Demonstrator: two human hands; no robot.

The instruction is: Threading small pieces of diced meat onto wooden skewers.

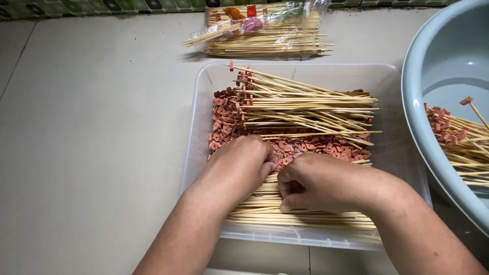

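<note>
Both hands meet over a clear plastic tray point(204, 127) on the tiled floor point(91, 127). The left hand point(244, 158) curls its fingers onto small reddish-brown pieces point(326, 146); the right hand point(316, 181) is clenched over bare bamboo skewers point(285, 216), its grasp hidden. Loaded skewers point(305, 104) lie across the tray. A packet of skewers point(260, 30) lies beyond, a blue-grey basin point(423, 102) at right.

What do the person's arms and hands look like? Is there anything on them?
Both arms are bare, with no sleeves in view. The left hand and right hand wear no gloves, and no rings, watch or bracelets show.
</note>
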